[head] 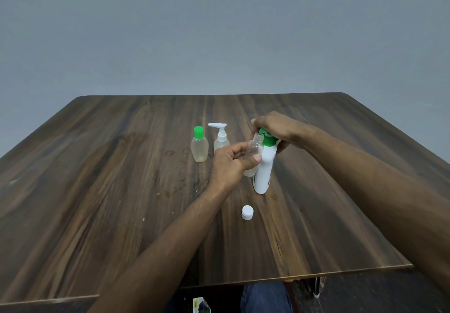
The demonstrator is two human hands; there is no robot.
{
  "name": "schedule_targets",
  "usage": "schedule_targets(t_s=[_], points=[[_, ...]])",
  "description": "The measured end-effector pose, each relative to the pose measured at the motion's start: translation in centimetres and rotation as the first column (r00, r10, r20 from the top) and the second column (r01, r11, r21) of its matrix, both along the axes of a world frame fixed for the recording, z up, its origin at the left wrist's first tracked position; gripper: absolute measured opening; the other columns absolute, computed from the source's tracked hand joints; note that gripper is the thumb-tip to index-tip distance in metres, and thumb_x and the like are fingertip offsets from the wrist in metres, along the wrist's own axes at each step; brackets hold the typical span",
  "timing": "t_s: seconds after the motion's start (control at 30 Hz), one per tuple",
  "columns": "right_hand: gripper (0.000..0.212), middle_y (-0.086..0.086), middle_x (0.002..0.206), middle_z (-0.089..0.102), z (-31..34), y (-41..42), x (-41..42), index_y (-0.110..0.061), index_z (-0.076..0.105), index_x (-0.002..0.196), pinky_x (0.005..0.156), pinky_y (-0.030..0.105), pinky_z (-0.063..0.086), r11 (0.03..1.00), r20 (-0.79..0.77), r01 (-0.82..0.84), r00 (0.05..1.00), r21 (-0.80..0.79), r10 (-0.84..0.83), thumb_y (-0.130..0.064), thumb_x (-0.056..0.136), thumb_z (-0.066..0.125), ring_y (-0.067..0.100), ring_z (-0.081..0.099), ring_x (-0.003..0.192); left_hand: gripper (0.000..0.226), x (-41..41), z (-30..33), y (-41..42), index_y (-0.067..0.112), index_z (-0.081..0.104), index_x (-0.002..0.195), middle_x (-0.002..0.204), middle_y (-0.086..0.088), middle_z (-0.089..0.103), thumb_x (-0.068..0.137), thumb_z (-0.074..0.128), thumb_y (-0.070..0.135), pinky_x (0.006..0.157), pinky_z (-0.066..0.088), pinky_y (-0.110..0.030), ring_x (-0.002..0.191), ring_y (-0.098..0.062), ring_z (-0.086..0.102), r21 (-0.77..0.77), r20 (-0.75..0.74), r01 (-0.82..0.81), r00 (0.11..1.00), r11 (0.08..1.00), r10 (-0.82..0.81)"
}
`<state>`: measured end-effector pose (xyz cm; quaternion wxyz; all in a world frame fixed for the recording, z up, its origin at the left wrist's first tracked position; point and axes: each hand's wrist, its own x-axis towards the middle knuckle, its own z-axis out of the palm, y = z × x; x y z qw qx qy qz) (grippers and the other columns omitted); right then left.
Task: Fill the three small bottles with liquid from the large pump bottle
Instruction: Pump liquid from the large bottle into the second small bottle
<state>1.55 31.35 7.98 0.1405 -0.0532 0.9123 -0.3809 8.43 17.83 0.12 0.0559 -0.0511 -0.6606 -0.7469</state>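
Note:
The large white pump bottle with a green pump head stands upright near the table's middle. My right hand lies curled over the green pump head from above. My left hand grips a small clear open bottle, holding its mouth up close under the pump spout. Its white cap lies on the table nearer to me. To the left stand a small bottle with a green cap and a small bottle with a white pump top, partly hidden by my left hand.
The dark wooden table shows a few wet spots near the bottles. Its near edge runs across the bottom, with a person's knee in jeans below. A plain grey wall rises behind.

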Motion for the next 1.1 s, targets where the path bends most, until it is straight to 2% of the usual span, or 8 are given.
schedule_targets(t_s=[0.13,0.27,0.4,0.47,0.63,0.8,1.0,1.1], points=[[0.048,0.007,0.089,0.075,-0.2,0.3,-0.1,-0.012,0.068,0.095,0.075,0.037,0.057,0.999,0.022,0.015,1.0,-0.033,-0.014,-0.056,0.1,0.049,0.025,0.071,0.078,0.028,0.0,0.0,0.0,0.009,0.07,0.104,0.099,-0.003,0.073,0.077,0.073,0.002,0.081,0.054,-0.025,0.092,-0.012,0.068,-0.014,-0.007,-0.004,1.0,1.0,0.004],[0.042,0.012,0.097,0.075,-0.2,0.4,-0.2,-0.008,0.068,0.103,0.074,0.038,0.059,0.999,0.02,0.026,0.999,-0.033,-0.025,-0.045,0.101,0.05,0.027,0.071,0.079,0.03,0.2,0.1,0.1,0.007,0.069,0.107,0.1,-0.003,0.073,0.078,0.072,0.001,0.08,0.054,-0.022,0.091,-0.01,0.068,-0.01,-0.007,0.0,1.0,1.0,0.0],[0.033,0.017,0.096,0.073,-0.1,0.1,0.0,-0.003,0.069,0.098,0.079,0.048,0.06,1.0,-0.005,0.001,1.0,-0.012,-0.001,-0.026,0.102,0.044,0.028,0.068,0.077,0.028,0.2,0.1,0.1,0.006,0.07,0.105,0.097,-0.003,0.073,0.077,0.072,0.0,0.078,0.054,-0.021,0.089,-0.009,0.068,-0.005,-0.009,0.001,1.0,1.0,-0.001],[0.036,0.017,0.096,0.073,-0.2,0.1,-0.1,-0.002,0.069,0.102,0.079,0.047,0.06,1.0,-0.003,0.003,1.0,-0.005,-0.003,-0.029,0.103,0.044,0.028,0.069,0.078,0.029,0.3,0.1,0.1,0.006,0.07,0.106,0.099,-0.004,0.073,0.077,0.072,0.0,0.08,0.055,-0.022,0.091,-0.011,0.068,-0.011,-0.011,-0.002,1.0,1.0,0.002],[0.049,0.011,0.094,0.075,-0.5,0.4,-0.7,-0.01,0.067,0.097,0.078,0.04,0.059,0.999,0.023,0.012,1.0,-0.04,-0.011,-0.056,0.1,0.049,0.028,0.072,0.081,0.03,0.3,0.3,0.0,0.005,0.069,0.107,0.098,-0.005,0.073,0.078,0.071,-0.001,0.076,0.054,-0.019,0.088,-0.009,0.068,-0.008,-0.017,0.008,1.0,1.0,-0.008],[0.045,0.01,0.092,0.074,0.3,0.3,-0.7,-0.008,0.067,0.099,0.086,0.048,0.057,0.998,0.076,-0.057,0.995,-0.022,0.059,-0.047,0.104,0.046,0.027,0.07,0.083,0.028,0.5,0.5,0.1,0.006,0.07,0.103,0.093,-0.004,0.072,0.077,0.071,-0.003,0.072,0.052,-0.016,0.082,-0.005,0.067,0.003,-0.018,0.017,1.0,1.0,-0.017],[0.045,0.005,0.083,0.071,1.2,0.3,-1.0,-0.004,0.073,0.097,0.074,0.033,0.051,0.994,0.035,-0.106,0.994,-0.008,0.106,-0.041,0.106,0.048,0.02,0.064,0.076,0.025,0.5,0.7,0.1,0.013,0.071,0.097,0.089,0.003,0.073,0.077,0.072,-0.002,0.074,0.053,-0.017,0.08,-0.002,0.067,-0.001,-0.02,0.016,1.0,1.0,-0.016],[0.045,0.004,0.079,0.068,1.9,0.2,-1.3,-0.006,0.073,0.089,0.071,0.033,0.049,0.991,0.008,-0.131,0.991,0.014,0.131,-0.045,0.104,0.053,0.018,0.06,0.073,0.025,0.6,0.8,0.2,0.012,0.071,0.097,0.089,0.002,0.072,0.077,0.072,-0.002,0.073,0.053,-0.016,0.078,-0.001,0.066,-0.007,-0.027,0.009,1.0,1.0,-0.009]])
